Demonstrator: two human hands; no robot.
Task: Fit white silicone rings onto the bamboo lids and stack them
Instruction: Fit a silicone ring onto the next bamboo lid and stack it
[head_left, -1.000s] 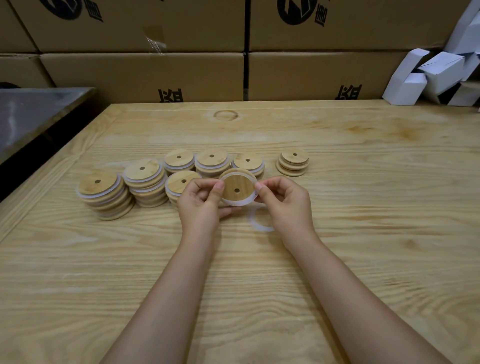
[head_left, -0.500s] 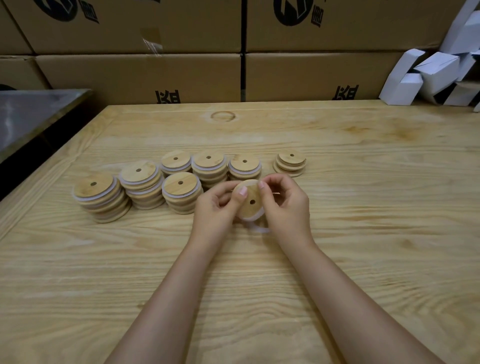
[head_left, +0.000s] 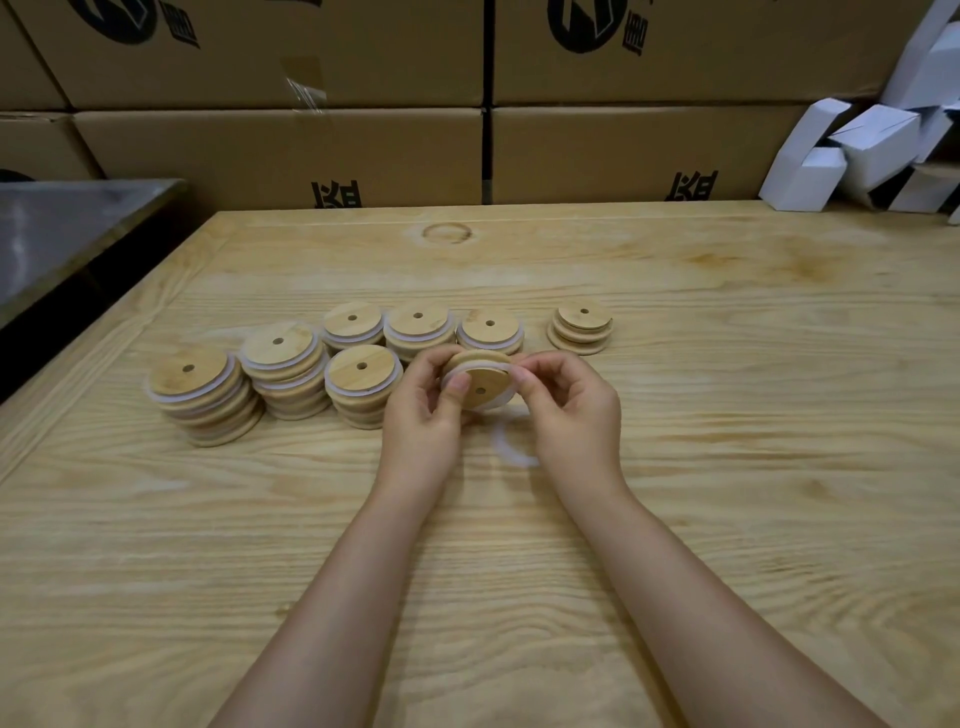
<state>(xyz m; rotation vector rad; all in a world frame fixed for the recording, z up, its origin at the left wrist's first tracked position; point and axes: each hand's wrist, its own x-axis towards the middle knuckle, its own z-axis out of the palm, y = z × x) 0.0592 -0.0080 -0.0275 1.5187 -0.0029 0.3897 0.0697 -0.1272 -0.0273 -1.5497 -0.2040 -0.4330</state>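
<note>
Your left grip (head_left: 426, 415) and right grip (head_left: 571, 415) both pinch a round bamboo lid with a centre hole (head_left: 482, 387), held tilted just above the pale wooden surface (head_left: 727, 493). A white silicone ring (head_left: 493, 368) sits partly round its rim. A second white silicone ring (head_left: 503, 448) lies flat on the surface between your wrists. Six stacks of ringed bamboo lids (head_left: 283, 369) stand to the left, and a short stack of bare bamboo lids (head_left: 581, 328) stands beyond your right grip.

Pale wooden table (head_left: 727, 364), stacked brown cardboard cartons (head_left: 280, 150) behind, dull metal surface (head_left: 62, 234) at left.
</note>
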